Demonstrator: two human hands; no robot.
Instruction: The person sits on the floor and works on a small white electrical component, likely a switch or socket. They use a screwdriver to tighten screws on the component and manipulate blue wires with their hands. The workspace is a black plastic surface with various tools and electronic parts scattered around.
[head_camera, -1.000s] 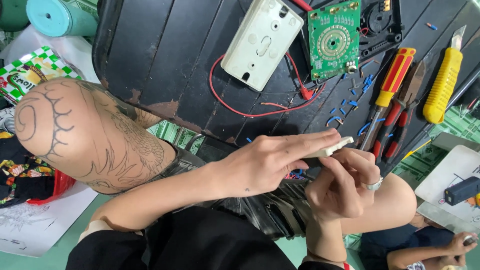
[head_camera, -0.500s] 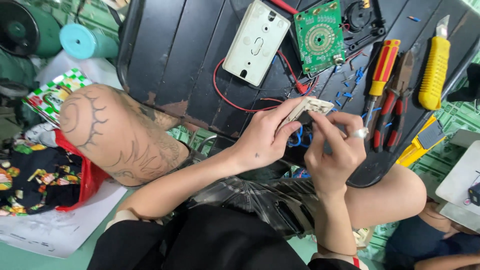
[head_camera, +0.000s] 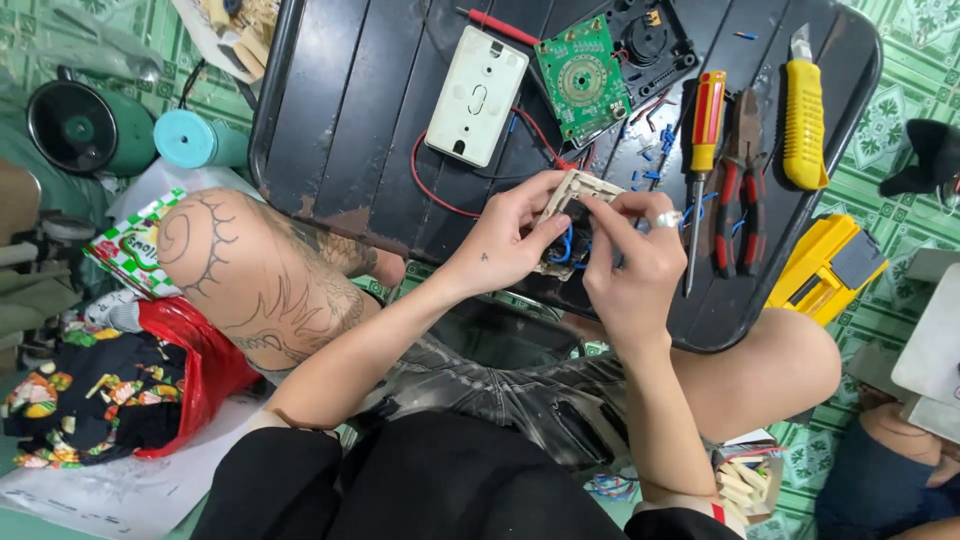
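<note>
Both hands' grip clasps beige switch module — now lowered over black tray.

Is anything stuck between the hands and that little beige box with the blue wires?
No, nothing visible is in the way. The left hand and right hand both grip the beige switch housing directly, over the black tray. The blue wires sit inside it, between the fingers.

Green patterned floor tiles spread all around. A low black slatted table stands on them, evenly lit.
</note>
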